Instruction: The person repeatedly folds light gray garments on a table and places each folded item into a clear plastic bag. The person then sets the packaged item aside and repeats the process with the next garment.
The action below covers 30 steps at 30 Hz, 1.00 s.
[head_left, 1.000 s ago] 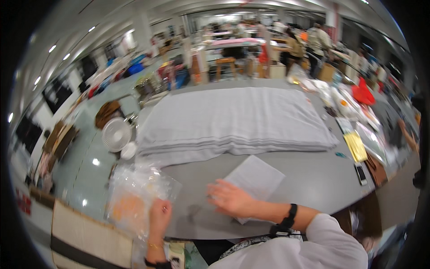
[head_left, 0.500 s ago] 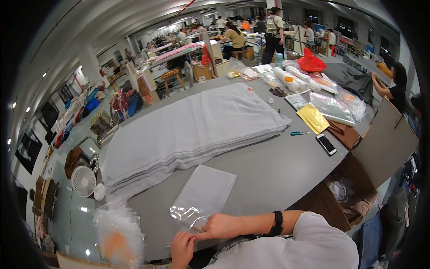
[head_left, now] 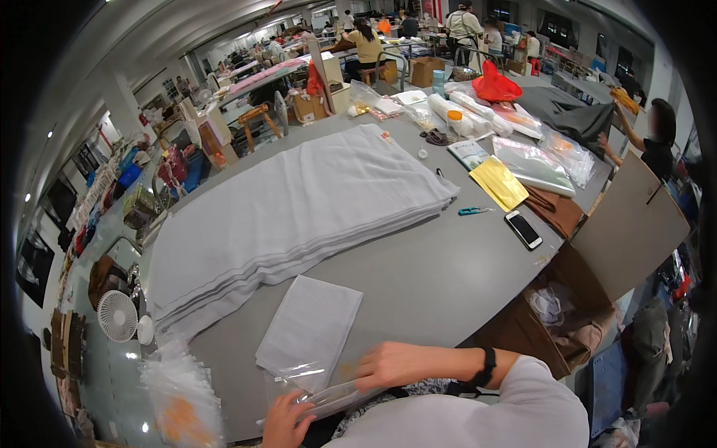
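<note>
A folded piece of pale grey cloth [head_left: 312, 317] lies near the table's front edge, seemingly inside a clear plastic bag [head_left: 297, 373] whose loose end reaches toward me. My right hand [head_left: 388, 364], fingers curled, grips the near edge of this bag. At that edge's left end, my left hand [head_left: 287, 420] pinches the plastic between thumb and fingers. Between both hands the edge is drawn out as a narrow strip. Beyond the bag stretches a large stack of pale grey cloth [head_left: 299, 201], its layers showing along the near side.
Flat clear bags [head_left: 179, 396] with orange marks pile up at left, near a white fan [head_left: 118, 316]. Teal thread snips [head_left: 472, 211], a phone [head_left: 523, 229] and a yellow packet [head_left: 499, 184] lie at right. An open cardboard box [head_left: 515, 328] stands beside the table; a co-worker [head_left: 657, 138] handles dark cloth.
My hands have moved apart, spreading the near edge of the bag into a strip. The whole view has shifted slightly. At the right, the co-worker's arms have moved.
</note>
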Available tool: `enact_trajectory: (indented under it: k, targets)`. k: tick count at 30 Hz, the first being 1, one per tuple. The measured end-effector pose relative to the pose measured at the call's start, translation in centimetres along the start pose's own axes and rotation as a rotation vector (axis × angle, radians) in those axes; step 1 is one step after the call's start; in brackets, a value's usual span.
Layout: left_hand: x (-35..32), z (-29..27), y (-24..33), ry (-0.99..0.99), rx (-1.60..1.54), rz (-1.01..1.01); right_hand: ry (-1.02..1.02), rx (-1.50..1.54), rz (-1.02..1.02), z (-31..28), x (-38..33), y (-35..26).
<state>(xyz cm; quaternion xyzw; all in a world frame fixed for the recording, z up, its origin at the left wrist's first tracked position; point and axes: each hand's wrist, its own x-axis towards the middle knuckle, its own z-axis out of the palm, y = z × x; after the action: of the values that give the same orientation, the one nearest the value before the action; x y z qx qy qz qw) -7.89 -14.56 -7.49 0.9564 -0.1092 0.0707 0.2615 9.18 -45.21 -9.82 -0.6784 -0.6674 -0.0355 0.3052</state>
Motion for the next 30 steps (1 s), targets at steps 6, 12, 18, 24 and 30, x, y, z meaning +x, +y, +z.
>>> enact_trajectory:
  k: [6, 12, 18, 24, 30]
  targets:
    - [-0.4, -5.9, -6.9, 0.012, 0.033, -0.245, 0.175, 0.096, 0.150, 0.0, 4.5, 2.4]
    - [4.4, -13.9, -12.1, 0.728, 0.790, -0.090, 0.118, -0.076, 0.401, 4.7, 6.3, 6.9]
    - [12.1, 0.5, -15.2, -0.050, 0.209, -0.002, -0.046, -0.313, 0.536, 7.4, 9.7, 13.1]
    - [9.7, 4.9, -16.8, 0.102, 0.185, -0.022, -0.155, -0.259, 0.562, 8.4, 12.0, 11.6]
    - [6.8, 5.8, -13.2, 0.096, 0.172, -0.161, -0.001, -0.253, 0.422, 15.7, 12.0, 4.9]
